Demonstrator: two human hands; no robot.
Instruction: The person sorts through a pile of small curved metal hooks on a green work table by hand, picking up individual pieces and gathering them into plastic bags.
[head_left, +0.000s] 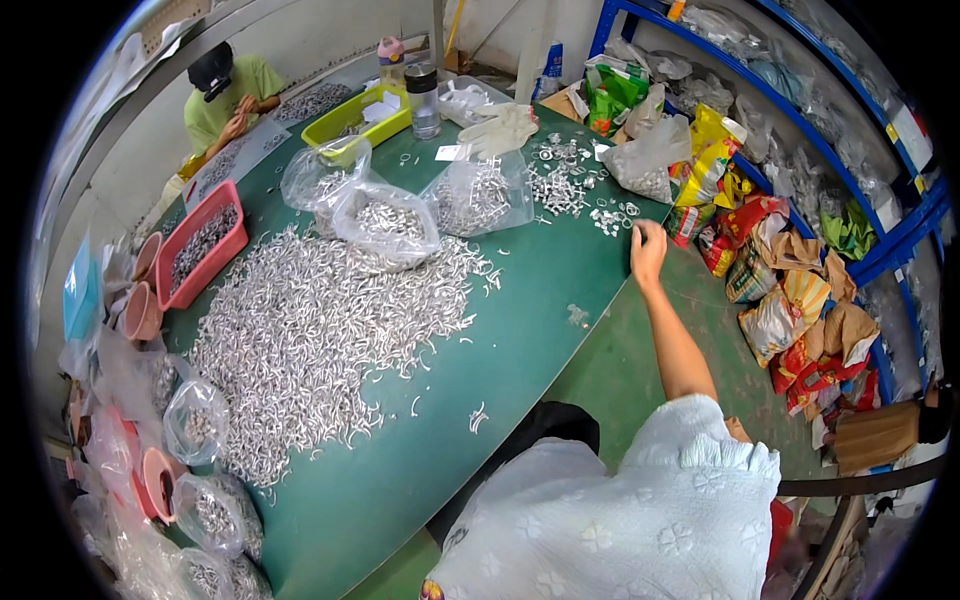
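My right arm reaches out from a white ruffled sleeve to the far right corner of the green table (530,330). There my right hand (648,250) has its fingers curled together at the edge. Whatever they may hold is hidden. Just left of the fingertips lie small silvery rings and fittings (610,217), with a looser group of similar metal parts (560,185) beyond them. A big heap of small curved silvery metal pieces (320,330) covers the table's left half. My left hand does not show.
Clear bags of metal parts (390,225) stand behind the heap. A pink basket (205,245), a yellow-green basket (355,120) and a lidded jar (424,105) stand farther back. Filled sacks (770,310) and blue shelving (800,120) line the right. Another person (230,95) sits at the far left.
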